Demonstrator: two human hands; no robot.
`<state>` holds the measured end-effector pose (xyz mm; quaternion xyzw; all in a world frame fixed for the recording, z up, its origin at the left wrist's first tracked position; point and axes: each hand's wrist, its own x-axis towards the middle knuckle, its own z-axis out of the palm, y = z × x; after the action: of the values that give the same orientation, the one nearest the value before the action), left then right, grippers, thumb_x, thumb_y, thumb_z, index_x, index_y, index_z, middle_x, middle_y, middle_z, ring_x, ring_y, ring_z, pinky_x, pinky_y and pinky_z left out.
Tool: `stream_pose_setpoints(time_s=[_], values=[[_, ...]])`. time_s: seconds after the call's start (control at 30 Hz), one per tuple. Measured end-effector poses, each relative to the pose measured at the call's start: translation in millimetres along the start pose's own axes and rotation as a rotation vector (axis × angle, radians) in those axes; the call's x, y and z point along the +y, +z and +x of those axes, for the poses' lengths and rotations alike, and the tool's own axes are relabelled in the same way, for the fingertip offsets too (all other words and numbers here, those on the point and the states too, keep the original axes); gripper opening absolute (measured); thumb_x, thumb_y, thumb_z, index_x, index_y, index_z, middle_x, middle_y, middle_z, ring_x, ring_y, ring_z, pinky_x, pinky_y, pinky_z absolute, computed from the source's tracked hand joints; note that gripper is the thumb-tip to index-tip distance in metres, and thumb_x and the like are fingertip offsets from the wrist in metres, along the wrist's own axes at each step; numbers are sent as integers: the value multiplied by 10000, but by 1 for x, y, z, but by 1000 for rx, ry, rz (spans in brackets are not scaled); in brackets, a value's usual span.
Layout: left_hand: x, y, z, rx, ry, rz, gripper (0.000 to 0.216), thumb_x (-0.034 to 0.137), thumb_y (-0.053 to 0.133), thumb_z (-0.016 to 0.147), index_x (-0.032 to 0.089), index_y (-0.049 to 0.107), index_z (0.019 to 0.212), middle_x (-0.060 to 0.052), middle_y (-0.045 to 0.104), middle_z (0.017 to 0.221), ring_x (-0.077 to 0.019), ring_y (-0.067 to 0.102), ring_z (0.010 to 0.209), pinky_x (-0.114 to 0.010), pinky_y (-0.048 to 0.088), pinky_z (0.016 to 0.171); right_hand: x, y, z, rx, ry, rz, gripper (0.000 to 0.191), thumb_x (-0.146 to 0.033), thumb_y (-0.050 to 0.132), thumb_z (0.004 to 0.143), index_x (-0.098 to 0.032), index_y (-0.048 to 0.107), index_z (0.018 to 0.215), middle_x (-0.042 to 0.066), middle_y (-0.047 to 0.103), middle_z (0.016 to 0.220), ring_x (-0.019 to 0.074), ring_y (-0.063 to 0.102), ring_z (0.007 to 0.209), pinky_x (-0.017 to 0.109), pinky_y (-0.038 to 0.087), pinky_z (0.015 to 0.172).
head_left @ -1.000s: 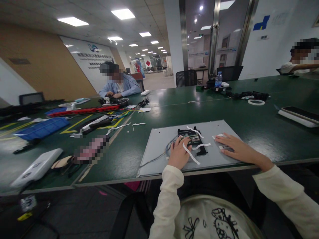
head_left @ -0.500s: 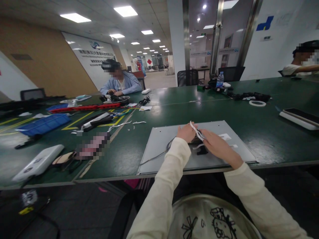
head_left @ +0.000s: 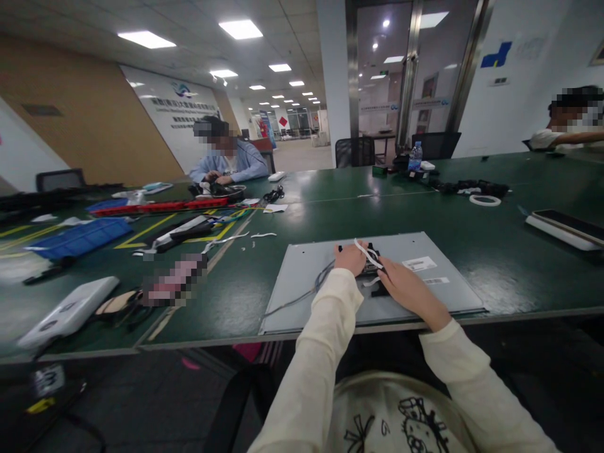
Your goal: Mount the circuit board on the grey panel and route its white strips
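Observation:
My left hand (head_left: 350, 258) is closed at the left side of a small dark part (head_left: 370, 268), its fingertips mostly hidden; what it grips, if anything, cannot be made out. A thin white strip (head_left: 363, 249) runs slantwise between my hands over that part. At the strip's lower end, the fingers of my right hand (head_left: 406, 288) are pinched together on it. Beneath both hands lies a flat grey panel (head_left: 296, 277) with white labels (head_left: 419, 263) on its right half. From beside my left hand, a grey cable (head_left: 297, 298) curves down to the panel's lower left corner.
Left of the panel are white strip scraps (head_left: 263, 235), a white power bank (head_left: 70, 311), a blue tray (head_left: 80, 238) and a red bar (head_left: 165, 205). A tape roll (head_left: 484, 201) and bottle (head_left: 415, 156) stand beyond. Across the table a person (head_left: 229, 157) handles dark items.
My right hand has shifted slightly left and down, uncovering more of the labels and the dark part. The strip's upper end has moved a little left and down with my left hand.

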<state>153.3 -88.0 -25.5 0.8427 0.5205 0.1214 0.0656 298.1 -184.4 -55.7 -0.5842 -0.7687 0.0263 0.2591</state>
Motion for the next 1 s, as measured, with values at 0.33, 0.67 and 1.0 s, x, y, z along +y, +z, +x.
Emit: stream_pose_setpoints(time_s=[0.33, 0.67, 1.0], values=[[5, -2, -8, 0, -20, 13, 459, 346, 161, 993, 230, 526, 1246, -115, 564, 1320, -272, 481, 1245, -664, 235, 1055, 3, 6, -5, 59, -7, -93, 422, -314, 298, 983, -127, 526, 1284, 147, 601, 1242, 241, 562, 1149, 382, 431, 981], [0, 2, -4, -63, -5, -10, 454, 326, 212, 982, 235, 518, 1305, -105, 477, 1423, -279, 392, 1324, -654, 213, 1078, 13, 13, -4, 94, -71, -85, 475, -368, 262, 988, -106, 577, 1228, 158, 566, 1276, 255, 510, 1200, 420, 403, 1028], [0, 2, -4, -70, -14, -14, 472, 353, 184, 984, 256, 526, 1294, -91, 464, 1435, -271, 383, 1328, -650, 224, 1068, 12, 13, -6, 44, -32, -112, 518, -399, 250, 991, -103, 571, 1269, 152, 555, 1318, 265, 485, 1252, 435, 367, 1065]])
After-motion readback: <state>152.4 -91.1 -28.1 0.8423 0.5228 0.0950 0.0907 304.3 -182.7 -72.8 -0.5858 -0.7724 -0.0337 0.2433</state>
